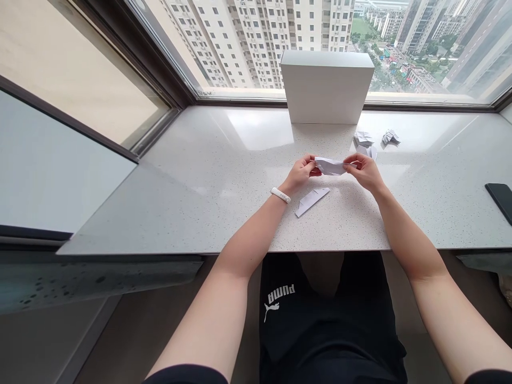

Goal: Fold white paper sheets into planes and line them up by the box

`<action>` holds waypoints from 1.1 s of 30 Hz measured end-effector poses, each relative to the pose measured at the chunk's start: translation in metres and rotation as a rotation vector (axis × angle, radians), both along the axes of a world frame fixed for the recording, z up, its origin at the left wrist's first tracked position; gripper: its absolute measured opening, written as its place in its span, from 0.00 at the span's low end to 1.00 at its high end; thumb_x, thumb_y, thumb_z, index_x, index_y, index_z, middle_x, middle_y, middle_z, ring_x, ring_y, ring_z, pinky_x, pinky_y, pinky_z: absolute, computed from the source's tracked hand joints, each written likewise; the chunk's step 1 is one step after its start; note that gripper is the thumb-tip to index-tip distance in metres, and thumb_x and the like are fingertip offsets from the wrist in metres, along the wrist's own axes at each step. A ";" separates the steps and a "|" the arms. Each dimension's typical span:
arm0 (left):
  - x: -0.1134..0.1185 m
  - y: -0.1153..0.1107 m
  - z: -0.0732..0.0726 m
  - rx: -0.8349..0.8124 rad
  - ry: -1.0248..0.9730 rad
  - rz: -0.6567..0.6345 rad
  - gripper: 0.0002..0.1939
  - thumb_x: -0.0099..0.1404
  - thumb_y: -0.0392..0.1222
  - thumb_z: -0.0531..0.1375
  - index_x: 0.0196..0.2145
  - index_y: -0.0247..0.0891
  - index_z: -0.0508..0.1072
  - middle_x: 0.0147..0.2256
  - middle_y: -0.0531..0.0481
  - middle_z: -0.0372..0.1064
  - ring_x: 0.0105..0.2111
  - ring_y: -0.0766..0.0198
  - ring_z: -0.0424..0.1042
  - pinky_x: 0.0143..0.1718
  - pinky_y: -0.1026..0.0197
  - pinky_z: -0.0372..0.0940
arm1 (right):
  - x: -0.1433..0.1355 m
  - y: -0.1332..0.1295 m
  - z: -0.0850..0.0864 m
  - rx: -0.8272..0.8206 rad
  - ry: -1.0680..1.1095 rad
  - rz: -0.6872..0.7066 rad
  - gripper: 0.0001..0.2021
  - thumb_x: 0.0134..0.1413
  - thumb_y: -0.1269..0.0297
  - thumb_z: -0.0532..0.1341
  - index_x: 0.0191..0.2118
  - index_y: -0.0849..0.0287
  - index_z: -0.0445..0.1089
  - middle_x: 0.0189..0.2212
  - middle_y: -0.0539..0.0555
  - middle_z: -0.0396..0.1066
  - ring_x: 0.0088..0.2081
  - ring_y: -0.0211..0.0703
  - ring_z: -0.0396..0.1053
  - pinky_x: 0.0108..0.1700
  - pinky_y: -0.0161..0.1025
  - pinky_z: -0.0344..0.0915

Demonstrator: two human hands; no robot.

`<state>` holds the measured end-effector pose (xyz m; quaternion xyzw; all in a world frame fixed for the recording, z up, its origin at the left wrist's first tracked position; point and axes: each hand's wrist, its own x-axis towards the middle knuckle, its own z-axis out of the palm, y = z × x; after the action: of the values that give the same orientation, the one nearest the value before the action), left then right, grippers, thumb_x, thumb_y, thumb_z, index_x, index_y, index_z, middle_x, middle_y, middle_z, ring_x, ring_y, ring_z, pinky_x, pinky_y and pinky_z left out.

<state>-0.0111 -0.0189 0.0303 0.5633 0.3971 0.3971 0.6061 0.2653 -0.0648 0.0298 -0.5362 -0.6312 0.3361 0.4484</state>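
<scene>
Between my two hands is a folded piece of white paper [331,166], held just above the speckled white sill. My left hand [303,172], with a white band on its wrist, pinches the paper's left end. At the other end, the thumb and fingers of my right hand [364,169] are closed on it. A second folded paper strip [312,201] lies slantwise on the sill, just below the held one and near my left wrist. Beyond my right hand sits another folded paper piece [368,152], partly hidden by that hand.
Small folded paper pieces [364,138] lie at the back right, with a grey-white folded piece [391,137] beside them. A white box [326,93] stands upright against the window. A dark phone [501,200] rests at the right edge. The sill's front edge [160,253] runs below my forearms.
</scene>
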 end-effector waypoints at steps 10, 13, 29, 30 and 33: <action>0.003 -0.002 0.000 -0.072 -0.073 0.014 0.18 0.89 0.56 0.64 0.48 0.40 0.83 0.49 0.38 0.89 0.49 0.52 0.89 0.56 0.50 0.84 | -0.006 -0.005 0.001 0.017 -0.062 -0.095 0.16 0.62 0.46 0.75 0.46 0.50 0.86 0.44 0.57 0.88 0.40 0.52 0.79 0.44 0.51 0.79; 0.002 -0.002 -0.002 -0.047 -0.045 -0.003 0.14 0.86 0.54 0.71 0.48 0.39 0.83 0.50 0.39 0.88 0.48 0.56 0.88 0.56 0.53 0.83 | -0.008 -0.004 -0.002 0.017 -0.075 -0.106 0.14 0.63 0.49 0.74 0.46 0.51 0.86 0.45 0.58 0.88 0.40 0.52 0.80 0.47 0.53 0.81; -0.001 0.000 -0.003 0.149 0.024 0.017 0.06 0.82 0.41 0.75 0.49 0.38 0.84 0.47 0.43 0.86 0.46 0.57 0.86 0.56 0.50 0.84 | -0.005 0.004 -0.017 0.066 -0.070 -0.190 0.21 0.66 0.44 0.76 0.57 0.49 0.83 0.61 0.62 0.84 0.60 0.62 0.81 0.58 0.58 0.85; -0.001 0.001 -0.004 0.155 0.018 0.012 0.05 0.82 0.41 0.74 0.49 0.38 0.84 0.47 0.43 0.87 0.46 0.57 0.87 0.57 0.50 0.84 | -0.003 0.005 -0.018 0.051 -0.043 -0.211 0.23 0.66 0.43 0.77 0.59 0.49 0.82 0.62 0.62 0.83 0.60 0.61 0.81 0.58 0.58 0.85; -0.002 0.003 -0.007 0.176 0.003 0.007 0.05 0.83 0.41 0.73 0.50 0.38 0.84 0.48 0.42 0.87 0.47 0.57 0.87 0.57 0.50 0.85 | 0.002 0.009 -0.021 -0.037 0.073 -0.204 0.27 0.65 0.37 0.78 0.58 0.49 0.81 0.57 0.61 0.84 0.56 0.58 0.82 0.58 0.57 0.85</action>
<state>-0.0134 -0.0158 0.0237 0.6134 0.3636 0.4319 0.5523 0.2678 -0.0558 0.0090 -0.5935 -0.5502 0.3196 0.4929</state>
